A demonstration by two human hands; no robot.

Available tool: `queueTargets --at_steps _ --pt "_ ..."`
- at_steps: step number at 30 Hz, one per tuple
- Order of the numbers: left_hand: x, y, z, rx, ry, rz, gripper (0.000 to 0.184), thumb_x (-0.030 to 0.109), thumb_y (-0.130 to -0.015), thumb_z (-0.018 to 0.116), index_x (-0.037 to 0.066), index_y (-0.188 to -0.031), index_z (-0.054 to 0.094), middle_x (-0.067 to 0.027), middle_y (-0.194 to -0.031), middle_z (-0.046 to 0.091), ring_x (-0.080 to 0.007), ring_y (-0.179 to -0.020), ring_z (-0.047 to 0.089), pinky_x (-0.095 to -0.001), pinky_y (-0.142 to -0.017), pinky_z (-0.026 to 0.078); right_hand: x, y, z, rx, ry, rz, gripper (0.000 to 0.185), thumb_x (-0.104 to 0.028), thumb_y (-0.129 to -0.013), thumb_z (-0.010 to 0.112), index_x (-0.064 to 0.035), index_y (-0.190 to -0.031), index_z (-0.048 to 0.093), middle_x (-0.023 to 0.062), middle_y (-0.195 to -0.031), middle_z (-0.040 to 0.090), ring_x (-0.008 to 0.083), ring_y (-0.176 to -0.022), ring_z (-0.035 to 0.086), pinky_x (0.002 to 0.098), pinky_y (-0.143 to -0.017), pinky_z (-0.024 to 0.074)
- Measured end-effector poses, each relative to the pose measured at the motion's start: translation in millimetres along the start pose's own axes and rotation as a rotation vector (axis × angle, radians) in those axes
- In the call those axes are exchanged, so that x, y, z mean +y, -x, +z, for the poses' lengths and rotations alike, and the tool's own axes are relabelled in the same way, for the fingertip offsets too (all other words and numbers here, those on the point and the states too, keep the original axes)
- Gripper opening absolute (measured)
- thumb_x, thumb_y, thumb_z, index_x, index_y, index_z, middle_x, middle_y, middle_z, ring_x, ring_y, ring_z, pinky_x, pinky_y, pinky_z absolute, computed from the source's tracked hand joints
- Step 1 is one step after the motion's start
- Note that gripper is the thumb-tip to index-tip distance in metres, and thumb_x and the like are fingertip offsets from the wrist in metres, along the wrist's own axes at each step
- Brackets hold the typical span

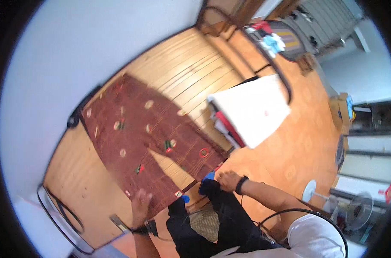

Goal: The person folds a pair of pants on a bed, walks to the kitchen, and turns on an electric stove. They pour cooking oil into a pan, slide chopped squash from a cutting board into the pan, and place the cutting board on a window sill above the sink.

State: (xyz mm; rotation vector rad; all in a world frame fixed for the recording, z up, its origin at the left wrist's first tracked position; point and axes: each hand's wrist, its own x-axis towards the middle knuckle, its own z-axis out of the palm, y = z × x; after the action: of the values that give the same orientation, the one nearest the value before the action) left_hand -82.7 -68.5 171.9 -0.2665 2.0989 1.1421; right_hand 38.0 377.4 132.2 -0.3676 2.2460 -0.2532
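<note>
A pair of brown patterned pants [131,129] lies spread on a slatted wooden bed [174,69], its legs pointing toward me. My left hand [140,206] is at the lower end of the left leg, with fingers apart and a little blurred. Beside the hem of the other leg is my right hand [229,180], fingers slightly bent and loose, holding nothing that I can see. Whether it touches the cloth is unclear. To the right of the pants sits a stack of folded clothes [251,112], white on top with red and dark layers below.
A dark metal bed rail [286,86] curves up behind the stack. A fan [359,210] stands on the floor at right. Clothes [270,41] rest on a striped oval mat farther back. A cardboard box [341,112] is near the right wall. A cable [307,210] loops over my right arm.
</note>
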Motion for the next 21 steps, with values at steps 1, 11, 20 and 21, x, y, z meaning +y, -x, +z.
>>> queueTargets --at_steps 1,11,20,21 --pt "-7 26 3 0.0 0.122 0.008 0.046 0.017 -0.094 0.074 -0.007 -0.13 0.058 -0.0165 -0.115 0.068 -0.0236 -0.109 0.064 -0.0352 -0.096 0.051 -1 51 -6 -0.005 -0.076 0.07 0.038 -0.032 -0.083 0.07 -0.0077 -0.111 0.067 0.0176 -0.11 0.068 0.0363 -0.094 0.072 0.0475 -0.076 0.0584" --pt "303 150 126 -0.254 -0.221 0.406 0.046 0.008 -0.093 0.074 -0.007 -0.132 0.057 -0.0169 -0.119 0.067 -0.0208 -0.107 0.065 -0.0328 -0.094 0.053 29 280 -60 0.54 -0.597 0.263 0.027 -0.025 -0.09 0.063 -0.0012 -0.103 0.063 0.0218 -0.102 0.063 0.0421 -0.097 0.065 0.0505 -0.084 0.053" --pt "469 138 256 -0.655 -0.386 0.754 0.052 0.016 -0.093 0.075 -0.008 -0.135 0.055 -0.0237 -0.124 0.067 -0.0296 -0.113 0.066 -0.0385 -0.095 0.053 31 387 -167 1.218 -1.039 0.404 0.029 -0.028 -0.095 0.064 -0.0008 -0.106 0.062 0.0174 -0.102 0.064 0.0363 -0.095 0.065 0.0448 -0.083 0.0523" --pt "484 152 264 -0.697 -0.408 0.744 0.052 0.016 -0.093 0.075 -0.008 -0.135 0.055 -0.0241 -0.124 0.067 -0.0301 -0.113 0.066 -0.0387 -0.095 0.053 31 397 -161 1.26 -1.023 0.442 0.029 -0.028 -0.095 0.065 -0.0008 -0.105 0.063 0.0168 -0.101 0.064 0.0346 -0.092 0.066 0.043 -0.08 0.0531"
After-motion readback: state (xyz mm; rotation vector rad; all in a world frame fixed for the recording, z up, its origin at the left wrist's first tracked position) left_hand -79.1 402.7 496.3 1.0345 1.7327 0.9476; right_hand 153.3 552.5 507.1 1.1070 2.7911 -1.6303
